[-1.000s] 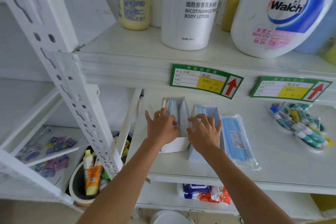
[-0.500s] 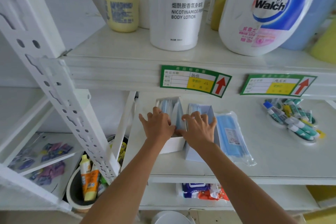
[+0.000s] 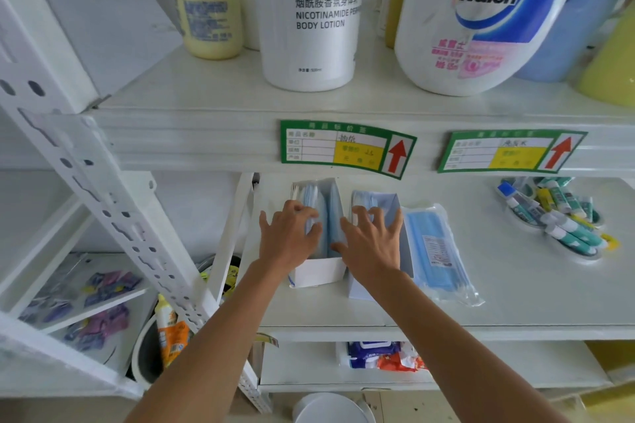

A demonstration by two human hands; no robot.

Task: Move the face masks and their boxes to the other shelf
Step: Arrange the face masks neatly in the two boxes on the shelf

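Two open mask boxes, the left box point(image 3: 318, 271) and right box point(image 3: 379, 203), stand side by side on the middle shelf point(image 3: 515, 285). Left hand point(image 3: 287, 237) pinches masks point(image 3: 314, 203) inside its box; right hand point(image 3: 372, 244) curls over the other's rim, ready for lifting. A bagged pack point(image 3: 436, 251) lies just beside.

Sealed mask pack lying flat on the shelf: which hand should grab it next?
Right. The right hand rests on the box directly beside the sealed mask pack; the left hand is farther, on the other box.
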